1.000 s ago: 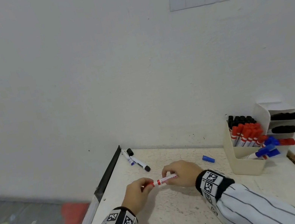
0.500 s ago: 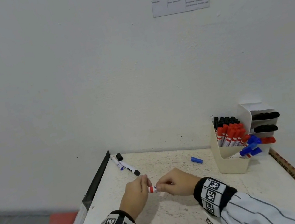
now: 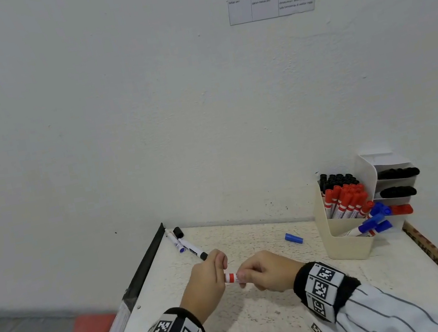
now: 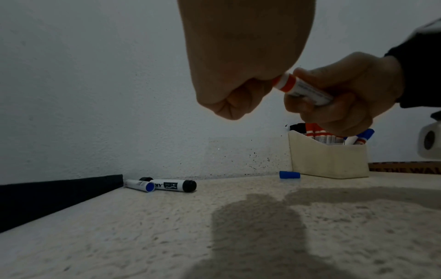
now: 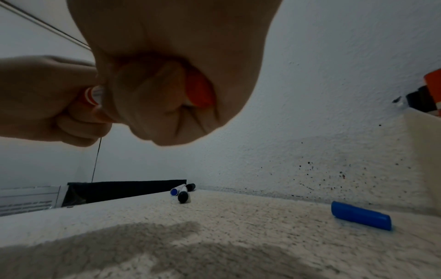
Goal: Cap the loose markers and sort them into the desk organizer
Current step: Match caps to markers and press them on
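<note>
Far out beyond your left hand (image 3: 206, 280), 2 markers (image 3: 186, 246) lie side by side at the table's back corner with a black cap (image 3: 178, 232) beside them; I judge both are uncapped and waiting. That left hand is fisted, presumably on the cap; the cap itself is hidden. Between your fists shows the red marker (image 3: 230, 277), held level above the table (image 3: 269, 326) so cap and barrel line up. Your right hand (image 3: 268, 271) wraps the barrel, bracing it against the push. Beyond that hand lies a blue cap (image 3: 293, 238), likely for the blue-ended marker. Furthest right stands the organizer (image 3: 346, 248), well apart, already crowded with black, red and blue markers.
</note>
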A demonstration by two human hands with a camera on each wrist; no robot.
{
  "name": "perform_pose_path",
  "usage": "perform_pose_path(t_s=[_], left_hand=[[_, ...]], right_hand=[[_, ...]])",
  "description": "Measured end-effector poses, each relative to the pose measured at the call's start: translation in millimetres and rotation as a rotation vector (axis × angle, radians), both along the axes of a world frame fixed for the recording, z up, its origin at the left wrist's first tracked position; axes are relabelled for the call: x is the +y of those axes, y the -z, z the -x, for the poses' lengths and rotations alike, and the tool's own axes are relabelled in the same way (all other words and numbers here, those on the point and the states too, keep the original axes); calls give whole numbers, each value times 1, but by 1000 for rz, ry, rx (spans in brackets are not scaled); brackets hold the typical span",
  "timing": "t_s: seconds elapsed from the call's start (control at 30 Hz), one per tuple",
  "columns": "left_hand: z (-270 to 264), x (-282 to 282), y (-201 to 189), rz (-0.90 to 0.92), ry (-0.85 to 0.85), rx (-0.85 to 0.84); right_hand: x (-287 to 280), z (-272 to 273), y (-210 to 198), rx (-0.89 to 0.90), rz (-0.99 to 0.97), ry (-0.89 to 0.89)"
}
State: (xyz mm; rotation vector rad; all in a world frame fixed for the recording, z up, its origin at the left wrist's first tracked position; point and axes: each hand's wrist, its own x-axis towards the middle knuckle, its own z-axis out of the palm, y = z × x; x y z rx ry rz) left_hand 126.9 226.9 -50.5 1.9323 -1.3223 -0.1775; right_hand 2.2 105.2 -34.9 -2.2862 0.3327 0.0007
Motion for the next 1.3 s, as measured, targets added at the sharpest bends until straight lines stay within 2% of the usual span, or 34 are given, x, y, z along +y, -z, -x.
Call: perform_pose_path(t_s=[0.1, 0.17, 0.37, 0.57, 0.7, 0.83, 0.93, 1.07, 1.2, 1.3], left_hand=[[-1, 2, -2, 9, 61, -67], [-4, 1, -2, -2, 79, -84], [-4, -5, 2, 6, 24, 54], [-7, -16, 3, -62, -54, 210], [-8, -20, 4, -108, -63, 226], [-7, -23, 8, -88, -42, 552], [-9, -26, 8, -92, -40, 621], [-25, -36, 17, -139, -159, 537], [-50, -48, 34, -398, -146, 193], [-60, -57, 45, -549, -197, 67]], right_hand=[[1, 1, 2, 18, -144, 16], [2, 2, 4, 3, -155, 24], [-2, -5, 7, -54, 27, 17], [-12, -8, 18, -225, 295, -16], [-16, -7, 22, -234, 470, 4], [-18, -9, 20, -137, 454, 9], [-25, -8, 22, -83, 470, 34], [-42, 1, 23, -112, 368, 227], [-64, 17, 17, -172, 329, 370], [-80, 29, 8, -268, 269, 454]])
